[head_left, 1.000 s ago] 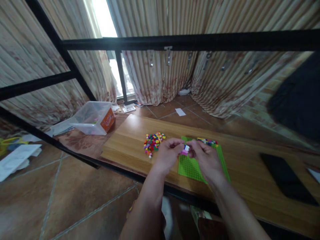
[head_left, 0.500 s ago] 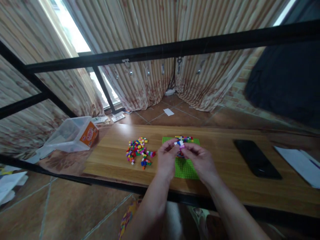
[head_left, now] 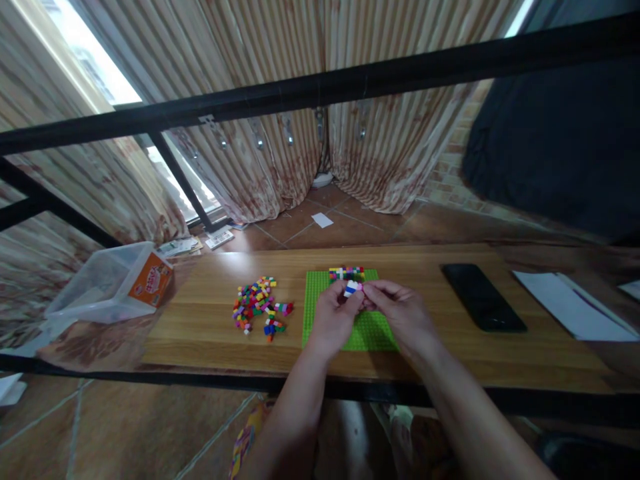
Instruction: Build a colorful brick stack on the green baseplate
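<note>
Between my two hands is a small cluster of toy bricks [head_left: 352,288], white and blue with some pink at its right end. My left hand [head_left: 334,319] pinches its left side, and the fingers of my right hand [head_left: 400,308] close on the pink end. Both hands are over the green baseplate [head_left: 373,337], which lies on the wooden table. A row of multicoloured bricks [head_left: 345,273] stands along the baseplate's far edge. My hands hide the middle of the baseplate. Left of it lies a loose pile of small coloured bricks [head_left: 257,300].
A black phone [head_left: 483,297] lies on the table at right, with white paper [head_left: 565,303] beyond it. At far left sits a clear plastic bin [head_left: 105,283] with an orange label. A dark metal bar [head_left: 300,97] crosses above the table before the curtains.
The view has shifted right, so the table things appear further left. My hands still hold the brick cluster, now turned so its blue and white side shows more.
</note>
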Demonstrator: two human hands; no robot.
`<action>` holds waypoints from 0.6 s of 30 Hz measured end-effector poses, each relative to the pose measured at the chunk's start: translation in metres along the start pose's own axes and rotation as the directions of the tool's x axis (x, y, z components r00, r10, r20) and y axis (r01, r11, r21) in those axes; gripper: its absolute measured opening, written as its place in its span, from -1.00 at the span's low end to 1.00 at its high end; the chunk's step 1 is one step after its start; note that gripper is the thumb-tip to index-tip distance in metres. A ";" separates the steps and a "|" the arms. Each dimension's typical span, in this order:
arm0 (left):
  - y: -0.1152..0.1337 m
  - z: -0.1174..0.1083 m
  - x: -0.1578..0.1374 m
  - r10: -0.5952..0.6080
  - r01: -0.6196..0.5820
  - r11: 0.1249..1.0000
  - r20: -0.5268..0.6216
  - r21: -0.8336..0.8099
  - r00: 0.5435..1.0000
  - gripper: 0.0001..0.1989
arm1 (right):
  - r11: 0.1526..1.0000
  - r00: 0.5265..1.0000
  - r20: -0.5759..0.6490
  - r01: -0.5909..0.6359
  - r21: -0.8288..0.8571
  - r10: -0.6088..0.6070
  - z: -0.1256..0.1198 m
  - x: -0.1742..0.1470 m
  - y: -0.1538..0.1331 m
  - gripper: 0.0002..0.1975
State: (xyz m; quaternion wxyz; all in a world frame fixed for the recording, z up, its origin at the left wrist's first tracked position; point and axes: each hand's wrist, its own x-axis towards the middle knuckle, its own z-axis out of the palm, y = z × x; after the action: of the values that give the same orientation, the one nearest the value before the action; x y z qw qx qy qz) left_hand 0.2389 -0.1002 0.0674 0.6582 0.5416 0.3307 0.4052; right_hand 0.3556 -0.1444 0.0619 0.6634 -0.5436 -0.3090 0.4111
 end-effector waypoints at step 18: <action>0.007 -0.019 0.009 0.071 -0.061 0.997 -0.284 0.046 0.956 -0.80 | 0.976 0.980 -0.191 0.021 -0.219 -0.064 -0.025 0.015 0.000 -0.60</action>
State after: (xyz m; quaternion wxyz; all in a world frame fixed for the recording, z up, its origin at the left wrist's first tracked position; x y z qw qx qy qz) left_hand 0.2250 -0.0827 0.0708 0.5797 0.5004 0.4112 0.4945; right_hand 0.3840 -0.1422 0.0560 0.6364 -0.6435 -0.2964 0.3050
